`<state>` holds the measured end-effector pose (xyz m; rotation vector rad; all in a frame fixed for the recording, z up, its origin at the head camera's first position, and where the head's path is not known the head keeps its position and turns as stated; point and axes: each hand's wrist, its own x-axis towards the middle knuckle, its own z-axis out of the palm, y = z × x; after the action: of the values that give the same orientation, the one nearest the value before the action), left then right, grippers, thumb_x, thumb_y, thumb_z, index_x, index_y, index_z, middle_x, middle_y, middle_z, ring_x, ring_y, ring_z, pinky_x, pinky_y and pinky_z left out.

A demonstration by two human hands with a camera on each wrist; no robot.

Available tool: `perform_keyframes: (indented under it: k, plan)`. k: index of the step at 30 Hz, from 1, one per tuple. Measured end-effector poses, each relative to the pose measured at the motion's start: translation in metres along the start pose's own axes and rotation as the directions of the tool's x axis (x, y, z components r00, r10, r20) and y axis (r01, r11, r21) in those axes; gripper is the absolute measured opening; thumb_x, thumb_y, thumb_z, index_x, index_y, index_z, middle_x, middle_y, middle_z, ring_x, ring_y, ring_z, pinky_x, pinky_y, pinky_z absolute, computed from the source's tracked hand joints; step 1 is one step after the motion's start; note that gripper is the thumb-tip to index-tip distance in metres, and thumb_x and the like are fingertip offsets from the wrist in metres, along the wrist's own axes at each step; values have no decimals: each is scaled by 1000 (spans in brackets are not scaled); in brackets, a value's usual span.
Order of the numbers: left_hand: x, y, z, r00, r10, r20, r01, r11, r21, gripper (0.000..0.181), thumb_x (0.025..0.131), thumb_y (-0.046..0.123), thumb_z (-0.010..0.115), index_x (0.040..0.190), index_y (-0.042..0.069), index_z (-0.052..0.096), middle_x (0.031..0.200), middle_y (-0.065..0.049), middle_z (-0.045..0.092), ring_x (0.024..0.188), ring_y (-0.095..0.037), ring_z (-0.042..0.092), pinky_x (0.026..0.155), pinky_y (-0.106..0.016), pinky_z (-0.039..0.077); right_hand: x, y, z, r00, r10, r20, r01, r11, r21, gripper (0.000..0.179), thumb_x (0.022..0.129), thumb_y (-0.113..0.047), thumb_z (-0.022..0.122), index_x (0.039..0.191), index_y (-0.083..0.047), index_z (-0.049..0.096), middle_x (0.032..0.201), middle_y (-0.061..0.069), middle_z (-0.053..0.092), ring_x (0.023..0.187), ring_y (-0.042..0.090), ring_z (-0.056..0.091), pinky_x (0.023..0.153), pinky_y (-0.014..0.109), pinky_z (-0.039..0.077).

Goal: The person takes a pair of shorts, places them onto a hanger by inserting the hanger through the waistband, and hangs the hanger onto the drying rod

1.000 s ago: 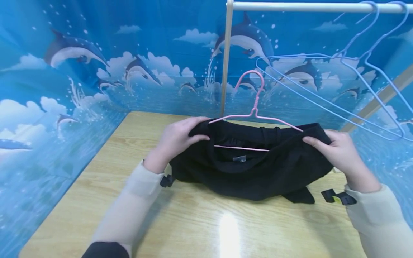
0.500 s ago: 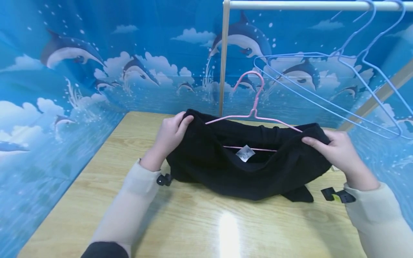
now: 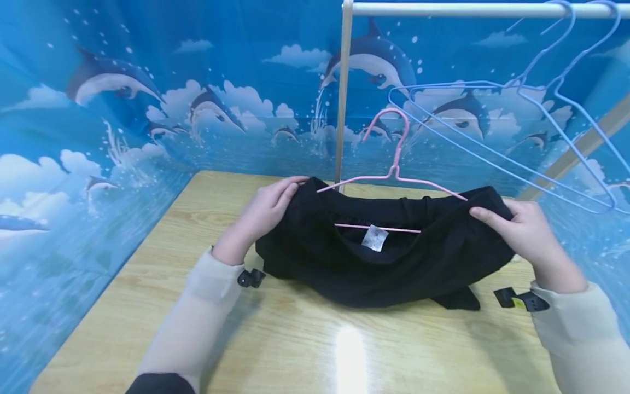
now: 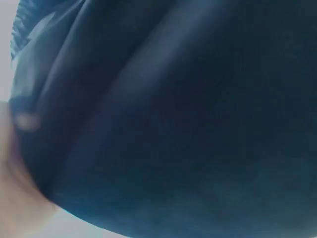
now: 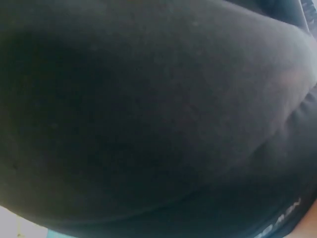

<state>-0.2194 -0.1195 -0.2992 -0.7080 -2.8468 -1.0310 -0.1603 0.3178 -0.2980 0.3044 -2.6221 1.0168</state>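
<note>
A black garment [image 3: 394,279] spreads over the table with its wide opening facing up, a white tag [image 3: 375,238] showing inside. Through this opening goes a pink wire hanger [image 3: 396,164], hook up; its shoulders run to both corners and its bottom bar crosses inside. My left hand [image 3: 268,208] grips the garment's left top edge, thumb in front, other fingers partly hidden. At the right top corner my right hand [image 3: 526,232] holds cloth by the hanger's end, thumb over the front. Dark cloth [image 4: 173,124] fills the left wrist view; pale lettering [image 5: 282,218] shows in the right one.
Behind stands a rack with a white rail [image 3: 443,9] and a wooden post [image 3: 343,98]. Two blue hangers [image 3: 521,87] hang from it at the right, above my right hand. A wooden table [image 3: 275,339] lies below, with a dolphin-print curtain [image 3: 172,126] around it.
My left hand drew the left edge outward and up, then brought it slightly down and right. The hanger and right hand shifted a little right. The white tag shows more fully.
</note>
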Motion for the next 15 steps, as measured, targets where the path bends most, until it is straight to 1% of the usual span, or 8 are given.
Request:
perform_keyframes:
  k: [2, 4, 6, 7, 9, 11, 13, 15]
  plan:
    - [-2, 1, 0, 998, 56, -43, -55, 998, 16, 44, 103, 34, 44, 142, 16, 49, 143, -10, 53, 130, -29, 51, 111, -46, 38, 1, 0, 0, 1000, 11, -11, -11, 1000, 6, 29, 93, -20, 64, 66, -11, 57, 53, -6, 43, 55, 6, 42, 50, 25, 31]
    - [-4, 3, 1, 993, 105, -58, -101, 992, 78, 50, 97, 40, 56, 140, 15, 51, 137, -11, 58, 122, -31, 58, 104, -47, 44, 1, -1, -1, 1000, 23, -16, -22, 1000, 14, 33, 93, -21, 64, 63, -10, 53, 52, -4, 39, 54, 7, 40, 49, 26, 29]
    - [-4, 3, 3, 984, 165, -68, -152, 973, 172, 52, 90, 43, 65, 132, 12, 58, 123, -12, 67, 105, -30, 66, 91, -46, 52, 1, -2, -1, 1000, 31, -7, -31, 1000, 4, 35, 94, -22, 63, 63, -9, 51, 51, -4, 36, 53, 8, 40, 49, 27, 28]
    - [-4, 4, 5, 976, 198, -87, -175, 960, 216, 50, 88, 42, 68, 126, 11, 62, 114, -12, 70, 96, -29, 68, 84, -44, 54, 1, -3, -1, 999, 36, 1, -36, 999, 1, 36, 94, -23, 63, 63, -9, 51, 51, -4, 35, 52, 9, 40, 49, 28, 28]
    - [-4, 3, 8, 951, 266, -156, -220, 940, 261, 40, 87, 37, 70, 113, 7, 67, 99, -11, 73, 82, -26, 69, 73, -41, 56, 2, -5, -1, 999, 51, 18, -51, 999, 5, 36, 94, -24, 62, 64, -8, 51, 51, -4, 34, 53, 11, 41, 48, 29, 28]
    - [-3, 2, 11, 915, 327, -236, -261, 927, 270, 27, 89, 28, 69, 101, 4, 69, 87, -11, 73, 71, -24, 68, 64, -38, 54, 2, -6, -1, 997, 64, 34, -65, 998, 21, 32, 95, -24, 61, 68, -9, 53, 53, -6, 36, 55, 11, 42, 49, 28, 30]
    - [-2, 1, 13, 879, 361, -310, -285, 921, 265, 21, 89, 22, 70, 98, 3, 69, 85, -11, 73, 67, -23, 67, 62, -36, 54, 3, -6, -3, 996, 78, 46, -81, 995, 51, 26, 96, -23, 61, 73, -11, 58, 57, -9, 46, 59, 9, 47, 51, 25, 34]
    - [-2, 0, 14, 849, 387, -359, -304, 914, 267, 19, 87, 20, 72, 95, 3, 69, 82, -11, 73, 63, -22, 65, 57, -35, 52, 4, -4, -6, 994, 92, 63, -97, 993, 72, 16, 96, -23, 60, 82, -16, 63, 67, -16, 55, 65, 3, 51, 55, 20, 39]
